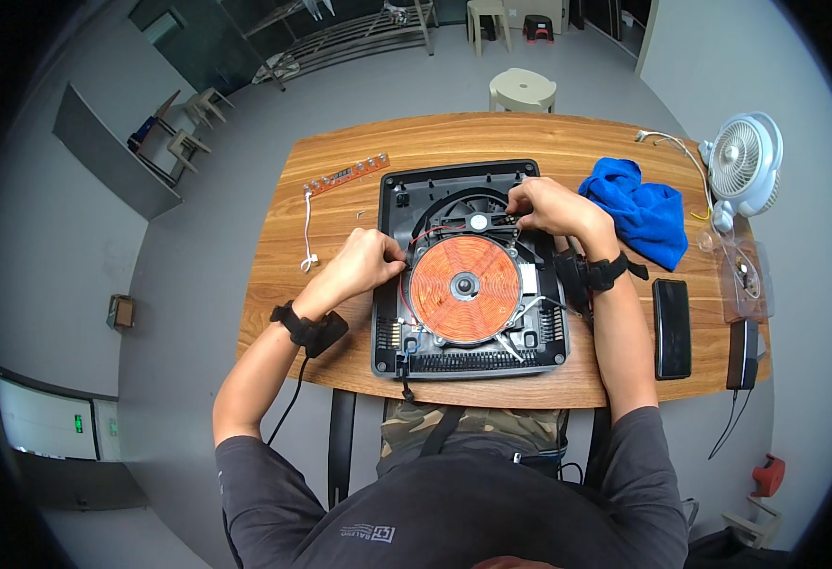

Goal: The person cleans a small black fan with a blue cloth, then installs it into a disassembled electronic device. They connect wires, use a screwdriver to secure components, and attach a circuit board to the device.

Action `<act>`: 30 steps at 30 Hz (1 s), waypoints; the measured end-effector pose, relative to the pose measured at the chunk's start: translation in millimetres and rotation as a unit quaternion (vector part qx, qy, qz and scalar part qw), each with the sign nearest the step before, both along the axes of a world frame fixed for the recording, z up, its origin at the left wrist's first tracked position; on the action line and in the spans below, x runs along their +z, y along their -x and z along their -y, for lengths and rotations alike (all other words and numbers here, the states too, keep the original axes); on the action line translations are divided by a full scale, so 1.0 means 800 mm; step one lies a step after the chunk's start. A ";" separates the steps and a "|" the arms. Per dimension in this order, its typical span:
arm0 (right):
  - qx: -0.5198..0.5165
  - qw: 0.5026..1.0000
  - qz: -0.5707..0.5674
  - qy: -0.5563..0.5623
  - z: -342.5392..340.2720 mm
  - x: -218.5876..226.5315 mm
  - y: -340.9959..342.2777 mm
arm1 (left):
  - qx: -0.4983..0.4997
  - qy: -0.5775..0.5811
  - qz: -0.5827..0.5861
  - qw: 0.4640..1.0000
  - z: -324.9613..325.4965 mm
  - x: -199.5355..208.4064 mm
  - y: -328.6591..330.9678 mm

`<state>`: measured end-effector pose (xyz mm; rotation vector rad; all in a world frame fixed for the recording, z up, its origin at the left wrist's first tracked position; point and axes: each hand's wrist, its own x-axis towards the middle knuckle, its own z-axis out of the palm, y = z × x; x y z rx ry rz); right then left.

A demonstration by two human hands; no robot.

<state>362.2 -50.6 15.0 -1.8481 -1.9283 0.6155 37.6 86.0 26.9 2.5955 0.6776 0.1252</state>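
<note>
An opened induction cooker base, a black plastic tray, lies on the table in front of me. A round copper coil fills its middle, with a black cooling fan behind it. My left hand is closed in a pinch at the tray's left side, beside the coil and a thin red wire. The fingertips of my right hand pinch at the fan's right side. What either hand grips is too small or hidden to tell. White wires run from the coil's lower right.
An orange circuit strip with a white cable lies at the back left. On the right are a blue cloth, a black phone, a white fan, a clear plastic box and a black device. A stool stands beyond the table.
</note>
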 end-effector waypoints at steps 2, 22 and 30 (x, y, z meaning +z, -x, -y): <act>-0.001 1.000 -0.001 0.000 -0.001 -0.001 -0.001 | 0.019 0.022 0.002 1.000 -0.005 -0.001 -0.002; 0.008 1.000 0.010 -0.003 -0.003 -0.002 -0.002 | 0.088 0.009 -0.024 0.996 -0.008 -0.003 -0.017; 0.011 1.000 0.028 -0.005 -0.002 0.001 0.001 | 0.093 0.008 -0.027 0.995 -0.015 -0.011 -0.020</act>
